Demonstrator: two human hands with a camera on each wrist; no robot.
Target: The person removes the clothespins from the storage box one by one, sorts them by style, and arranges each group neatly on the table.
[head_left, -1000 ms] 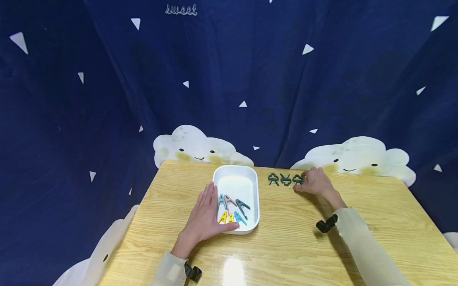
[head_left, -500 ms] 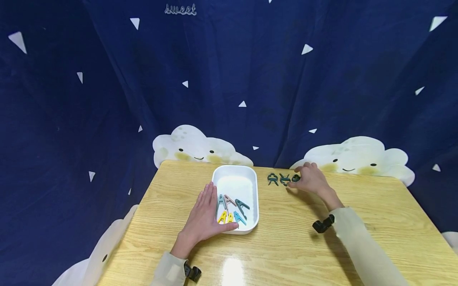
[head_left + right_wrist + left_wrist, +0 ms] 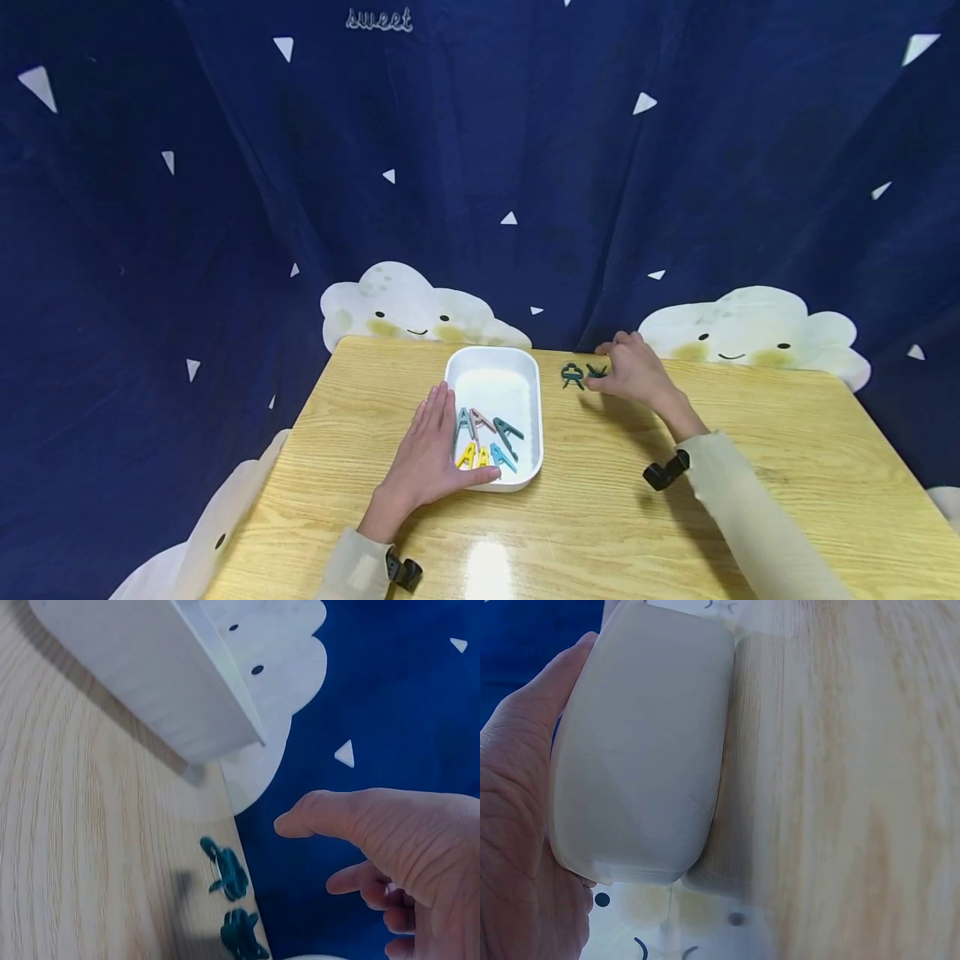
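Observation:
My left hand (image 3: 423,458) rests against the white tray (image 3: 537,400), fingers straight along its left side and thumb stretched over its near rim. In the left wrist view, that hand lies beside the tray's smooth outer wall (image 3: 645,742). Right of the tray, my right hand (image 3: 636,371) hovers over a row of dark green clips near the table's back edge. The leftmost clip (image 3: 572,377) shows whole; the clip beside it (image 3: 597,372) is partly covered by the fingers. In the right wrist view, thumb and fingers are spread apart with nothing between them, and two green clips (image 3: 227,871) sit below.
Inside the tray lie several clips: a dark teal one (image 3: 508,437), a pink one (image 3: 482,419), a light blue one (image 3: 501,457) and yellow ones (image 3: 467,456) among them. A navy curtain (image 3: 480,150) with white clouds hangs behind the wooden table (image 3: 600,517).
My right hand has moved left along the row of green clips, from the right end toward the middle one, covering the right clip. The left hand and tray have stayed still.

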